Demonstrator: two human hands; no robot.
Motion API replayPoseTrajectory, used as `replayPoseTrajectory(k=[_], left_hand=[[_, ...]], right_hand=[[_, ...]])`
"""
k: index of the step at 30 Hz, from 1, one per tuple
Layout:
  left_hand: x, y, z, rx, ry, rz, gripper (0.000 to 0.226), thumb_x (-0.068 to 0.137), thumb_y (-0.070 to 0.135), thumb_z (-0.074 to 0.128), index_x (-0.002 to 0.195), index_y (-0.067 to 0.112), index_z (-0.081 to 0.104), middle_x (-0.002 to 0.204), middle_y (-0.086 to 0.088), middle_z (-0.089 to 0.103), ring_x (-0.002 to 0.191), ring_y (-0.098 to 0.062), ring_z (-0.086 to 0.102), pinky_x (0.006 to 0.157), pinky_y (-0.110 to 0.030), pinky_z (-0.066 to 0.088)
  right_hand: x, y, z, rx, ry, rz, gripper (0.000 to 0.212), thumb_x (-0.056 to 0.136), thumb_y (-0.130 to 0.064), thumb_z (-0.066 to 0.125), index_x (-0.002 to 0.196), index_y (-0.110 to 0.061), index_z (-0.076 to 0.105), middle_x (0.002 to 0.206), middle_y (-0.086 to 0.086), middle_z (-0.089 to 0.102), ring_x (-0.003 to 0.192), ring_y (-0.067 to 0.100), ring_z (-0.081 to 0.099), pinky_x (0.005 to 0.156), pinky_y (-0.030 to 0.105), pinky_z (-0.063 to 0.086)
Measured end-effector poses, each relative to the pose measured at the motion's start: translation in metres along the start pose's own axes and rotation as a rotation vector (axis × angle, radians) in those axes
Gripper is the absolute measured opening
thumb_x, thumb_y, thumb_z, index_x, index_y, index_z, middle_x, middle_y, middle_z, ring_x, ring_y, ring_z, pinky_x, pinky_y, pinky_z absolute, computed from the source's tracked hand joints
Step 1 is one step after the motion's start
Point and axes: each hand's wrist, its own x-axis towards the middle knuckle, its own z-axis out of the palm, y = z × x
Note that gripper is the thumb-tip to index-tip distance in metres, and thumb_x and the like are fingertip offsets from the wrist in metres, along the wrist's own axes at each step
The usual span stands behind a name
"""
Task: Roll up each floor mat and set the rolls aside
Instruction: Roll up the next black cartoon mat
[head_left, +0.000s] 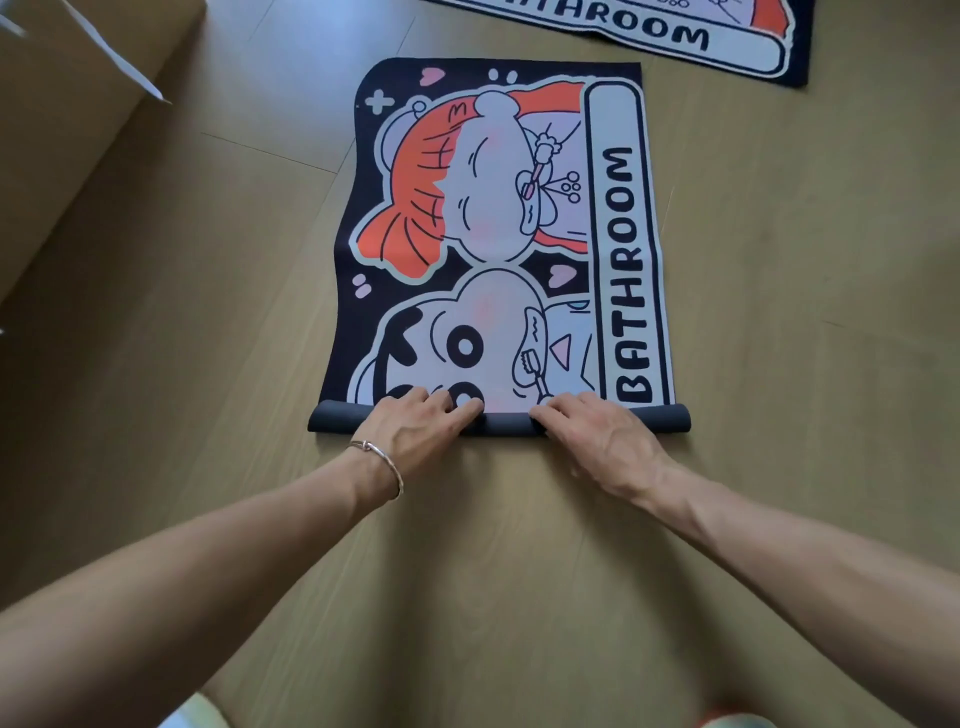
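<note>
a printed floor mat (498, 234) lies flat on the wooden floor (789, 322), its "bathroom" lettering running along its right side. its near end is turned up into a thin dark roll (506, 423) that spans the mat's width. the left hand (415, 423), with a bracelet (384, 462) at the wrist, sits on the roll left of centre, fingers bent over it and fingertips touching the printed face just beyond. the right hand (597, 434) grips the roll the same way right of centre, so a short stretch of roll shows between the two hands. a second mat (675, 31) lies flat at the far right, well apart. a cardboard box (67, 130) stands to the left.
</note>
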Motion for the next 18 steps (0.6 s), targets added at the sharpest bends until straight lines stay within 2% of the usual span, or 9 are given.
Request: replayPoseTrajectory(k=[2,4,6,8,10,13,16,18], left_hand=[[-0.001,0.0,-0.004,-0.001,-0.017,-0.006,0.031,0.099,0.016,0.035,0.129,0.026,0.03,0.113,-0.002,0.049,0.096,-0.024,0.052,0.059,-0.032,0.033],[0.0,0.002,-0.007,-0.018,-0.056,-0.019,0.036,0.097,0.011,0.035,0.129,0.025,0.031,0.115,-0.004,0.048,0.098,-0.025,0.051,0.061,-0.033,0.034],[0.001,0.002,-0.006,-0.015,-0.059,-0.023,0.039,0.094,0.008,0.036,0.13,0.022,0.033,0.118,-0.005,0.045,0.1,-0.026,0.049,0.061,-0.033,0.033],[0.001,0.0,0.0,-0.06,0.009,-0.006,0.039,0.091,0.006,0.041,0.128,0.019,0.04,0.118,-0.007,0.045,0.101,-0.027,0.049,0.06,-0.033,0.034],[0.0,-0.003,0.005,-0.087,0.094,0.041,0.038,0.08,0.003,0.055,0.116,0.013,0.054,0.107,-0.011,0.052,0.091,-0.03,0.054,0.055,-0.032,0.038],[0.0,-0.006,0.012,-0.02,0.177,0.051,0.037,0.063,0.011,0.072,0.099,0.015,0.064,0.089,-0.007,0.058,0.072,-0.026,0.056,0.051,-0.032,0.043],[0.001,-0.005,0.012,0.033,0.203,0.043,0.038,0.062,0.021,0.079,0.098,0.018,0.066,0.085,-0.005,0.058,0.069,-0.024,0.055,0.054,-0.031,0.041],[0.002,-0.002,0.006,0.023,0.164,0.031,0.035,0.074,0.018,0.071,0.108,0.02,0.062,0.094,-0.005,0.056,0.078,-0.025,0.054,0.059,-0.031,0.037]], right_hand=[[0.0,0.001,0.005,-0.047,0.034,-0.005,0.054,0.047,-0.004,0.085,0.096,-0.012,0.064,0.088,0.006,0.063,0.066,0.025,0.056,0.05,0.032,0.044],[-0.001,0.0,0.003,-0.095,0.053,-0.003,0.052,0.049,-0.009,0.085,0.098,-0.014,0.066,0.087,0.006,0.061,0.069,0.026,0.056,0.054,0.031,0.043],[-0.002,0.0,0.0,-0.111,0.083,-0.003,0.049,0.051,-0.002,0.08,0.097,-0.013,0.067,0.082,0.008,0.059,0.066,0.027,0.054,0.053,0.032,0.04],[0.001,-0.001,-0.004,-0.102,0.068,0.021,0.049,0.047,0.005,0.076,0.093,-0.011,0.067,0.077,0.009,0.057,0.061,0.028,0.052,0.049,0.032,0.037],[0.005,0.0,-0.007,-0.083,0.014,0.036,0.051,0.048,0.003,0.078,0.096,-0.01,0.066,0.078,0.01,0.058,0.061,0.029,0.052,0.048,0.033,0.038],[0.008,0.001,-0.009,-0.062,-0.053,0.048,0.051,0.068,-0.01,0.077,0.116,-0.012,0.059,0.094,0.009,0.06,0.076,0.029,0.054,0.059,0.037,0.046],[0.009,0.003,-0.013,-0.044,-0.073,0.046,0.043,0.087,-0.015,0.061,0.128,-0.014,0.046,0.108,0.006,0.057,0.09,0.027,0.052,0.07,0.037,0.048],[0.011,0.003,-0.016,-0.019,-0.099,0.056,0.04,0.091,-0.016,0.056,0.129,-0.015,0.042,0.112,0.005,0.055,0.095,0.025,0.051,0.076,0.037,0.047]])
